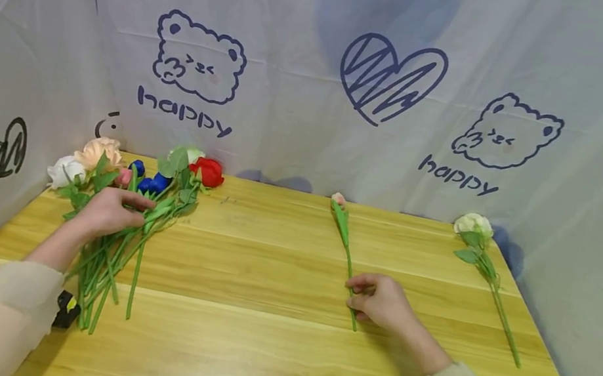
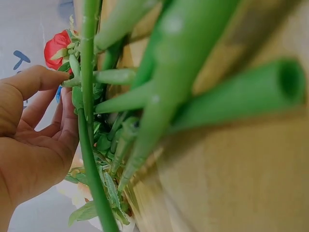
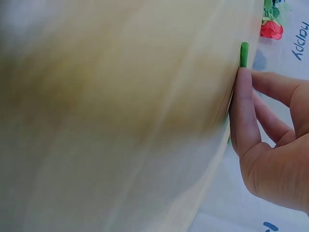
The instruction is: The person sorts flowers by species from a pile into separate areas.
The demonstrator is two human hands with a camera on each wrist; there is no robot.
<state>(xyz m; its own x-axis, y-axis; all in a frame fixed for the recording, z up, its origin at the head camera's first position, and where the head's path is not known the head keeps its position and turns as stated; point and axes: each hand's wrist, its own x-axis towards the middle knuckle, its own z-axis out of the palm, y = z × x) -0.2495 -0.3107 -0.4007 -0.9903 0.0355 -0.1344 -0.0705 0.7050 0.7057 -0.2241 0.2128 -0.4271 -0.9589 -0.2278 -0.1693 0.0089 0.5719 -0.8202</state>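
Observation:
My right hand [image 1: 381,301] pinches the lower green stem of a pink tulip [image 1: 338,199], which lies along the table with its bud toward the back. In the right wrist view the stem's end [image 3: 244,54] sticks out past the fingertips. On the left, my left hand [image 1: 114,212] rests among a pile of artificial flowers, fingers stretched over the green stems [image 1: 104,275]. The left wrist view shows that hand [image 2: 41,145] against the stems, thumb and fingers apart. Around it are a red rose [image 1: 208,172], blue blooms [image 1: 154,183], a peach flower [image 1: 100,152] and a white flower [image 1: 65,172].
A cream-white rose [image 1: 475,226] with a long stem lies alone at the right of the wooden table [image 1: 250,352]. White cloth walls [image 1: 289,79] with drawn hearts and bears stand behind and at both sides.

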